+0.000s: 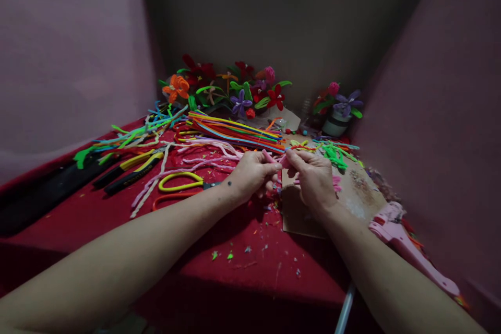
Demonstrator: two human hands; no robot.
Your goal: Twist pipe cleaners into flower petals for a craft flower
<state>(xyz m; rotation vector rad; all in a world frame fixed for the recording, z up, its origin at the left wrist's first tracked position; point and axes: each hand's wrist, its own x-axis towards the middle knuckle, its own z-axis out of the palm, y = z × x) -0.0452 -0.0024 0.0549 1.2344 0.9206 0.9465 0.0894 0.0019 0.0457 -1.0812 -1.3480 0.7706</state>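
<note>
My left hand [253, 173] and my right hand [313, 176] meet over the red table [250, 255], both pinched on one short pink pipe cleaner [270, 157] held between them. The fingertips nearly touch each other. A brown cardboard sheet [301, 214] lies under my right hand. A bundle of straight multicoloured pipe cleaners [235, 131] lies just beyond my hands.
Yellow-handled scissors [182, 182] and an orange-handled pair lie left of my left hand. Pliers [133, 167] and loose pipe cleaners spread at the left. Pipe-cleaner flowers [235, 88] stand at the back, a small flower pot [336, 117] at back right. A pink glue gun [407, 245] lies at the right edge.
</note>
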